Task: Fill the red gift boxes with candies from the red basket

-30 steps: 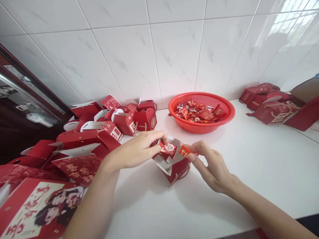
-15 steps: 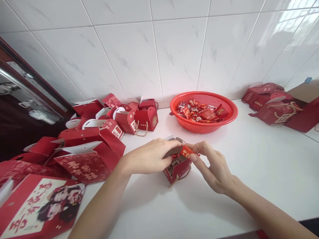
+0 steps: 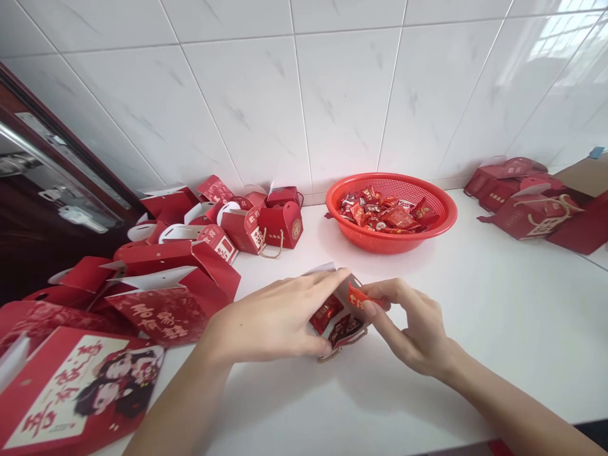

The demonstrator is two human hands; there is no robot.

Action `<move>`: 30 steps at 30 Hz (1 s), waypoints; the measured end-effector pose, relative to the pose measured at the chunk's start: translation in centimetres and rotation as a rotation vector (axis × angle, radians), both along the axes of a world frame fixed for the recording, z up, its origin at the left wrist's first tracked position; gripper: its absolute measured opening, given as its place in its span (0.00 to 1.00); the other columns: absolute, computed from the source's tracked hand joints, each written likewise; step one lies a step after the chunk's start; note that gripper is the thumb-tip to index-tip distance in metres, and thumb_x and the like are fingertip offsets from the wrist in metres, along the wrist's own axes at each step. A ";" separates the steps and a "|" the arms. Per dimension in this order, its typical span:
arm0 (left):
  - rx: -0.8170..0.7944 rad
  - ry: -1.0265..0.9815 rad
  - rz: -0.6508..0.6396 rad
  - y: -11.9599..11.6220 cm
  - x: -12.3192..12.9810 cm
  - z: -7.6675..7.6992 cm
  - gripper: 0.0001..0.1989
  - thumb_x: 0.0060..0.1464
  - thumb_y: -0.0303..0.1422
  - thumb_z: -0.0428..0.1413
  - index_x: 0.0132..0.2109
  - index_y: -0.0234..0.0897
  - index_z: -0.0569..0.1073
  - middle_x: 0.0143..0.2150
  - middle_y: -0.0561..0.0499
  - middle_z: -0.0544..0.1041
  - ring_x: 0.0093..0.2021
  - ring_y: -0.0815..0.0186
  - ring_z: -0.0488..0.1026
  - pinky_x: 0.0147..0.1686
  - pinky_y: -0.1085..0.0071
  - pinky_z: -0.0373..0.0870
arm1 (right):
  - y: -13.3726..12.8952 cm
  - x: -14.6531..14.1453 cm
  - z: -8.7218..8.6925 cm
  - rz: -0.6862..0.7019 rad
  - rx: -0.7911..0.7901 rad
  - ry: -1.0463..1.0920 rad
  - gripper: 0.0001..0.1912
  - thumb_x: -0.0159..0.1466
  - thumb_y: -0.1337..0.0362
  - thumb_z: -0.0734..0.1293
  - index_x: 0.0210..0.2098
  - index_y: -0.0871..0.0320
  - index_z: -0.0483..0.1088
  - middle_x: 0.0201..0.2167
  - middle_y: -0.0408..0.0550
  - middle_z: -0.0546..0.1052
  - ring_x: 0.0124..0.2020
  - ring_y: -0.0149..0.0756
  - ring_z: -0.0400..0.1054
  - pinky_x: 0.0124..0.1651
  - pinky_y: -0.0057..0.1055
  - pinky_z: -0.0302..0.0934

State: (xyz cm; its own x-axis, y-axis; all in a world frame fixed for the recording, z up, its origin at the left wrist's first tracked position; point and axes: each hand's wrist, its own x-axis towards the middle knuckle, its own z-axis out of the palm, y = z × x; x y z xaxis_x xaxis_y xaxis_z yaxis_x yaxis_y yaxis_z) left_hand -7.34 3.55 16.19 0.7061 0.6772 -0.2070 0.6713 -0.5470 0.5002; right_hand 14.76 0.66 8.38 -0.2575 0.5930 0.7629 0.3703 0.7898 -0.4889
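A small red gift box point(image 3: 344, 297) with a twine handle stands open and tilted on the white countertop. Its opening is spread by my left hand point(image 3: 270, 320), thumb on the near side and fingers on the far side. Inside the box lie a red-wrapped candy point(image 3: 327, 312) and a darker wrapped piece point(image 3: 346, 329). Between the thumb and fingers of my right hand point(image 3: 415, 326) is a red candy packet point(image 3: 358, 296) with gold characters, at the box's right rim. My left hand covers the box's left side.
A red plastic basket point(image 3: 380, 242) of wrapped candies stands behind my hands, near the tiled wall. Several red gift boxes point(image 3: 173, 310) crowd the left side. More red boxes point(image 3: 532, 212) sit at the far right, beside a brown carton point(image 3: 586, 174).
My left hand has spread the box wider and tipped its opening toward me, so the candies inside show more. My right hand still pinches the packet, slightly lower and farther right.
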 end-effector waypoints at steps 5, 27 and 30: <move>-0.010 0.035 0.047 -0.3 0.5 0.5 0.49 0.48 0.39 0.65 0.73 0.48 0.52 0.71 0.46 0.64 0.64 0.47 0.70 0.51 0.63 0.73 | 0.1 -0.1 0.1 -0.059 0.085 -0.067 0.07 0.68 0.72 0.67 0.45 0.57 0.69 0.27 0.42 0.78 0.21 0.27 0.67 0.26 0.25 0.65; -0.218 -0.192 0.103 5.1 -1.7 -1.3 0.45 0.48 0.39 0.68 0.71 0.50 0.60 0.72 0.48 0.65 0.68 0.51 0.66 0.64 0.58 0.67 | 1.8 0.3 -1.2 -0.045 -0.013 -0.144 0.12 0.68 0.72 0.66 0.50 0.55 0.69 0.40 0.50 0.80 0.38 0.36 0.76 0.38 0.31 0.74; -0.174 -0.317 0.127 5.3 -1.4 -1.6 0.41 0.50 0.38 0.66 0.69 0.50 0.62 0.70 0.48 0.67 0.68 0.51 0.66 0.63 0.56 0.68 | 1.9 0.3 -1.1 -0.105 0.076 -0.096 0.10 0.68 0.76 0.63 0.43 0.54 0.70 0.34 0.47 0.78 0.34 0.35 0.74 0.35 0.31 0.71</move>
State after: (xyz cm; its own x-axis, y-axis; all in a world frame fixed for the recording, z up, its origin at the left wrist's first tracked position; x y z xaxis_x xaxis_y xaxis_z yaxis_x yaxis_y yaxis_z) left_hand -8.77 8.81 14.58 0.6662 0.7374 -0.1115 0.5256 -0.3581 0.7717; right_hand 15.05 2.53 7.27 -0.2710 0.5622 0.7813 0.4953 0.7775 -0.3876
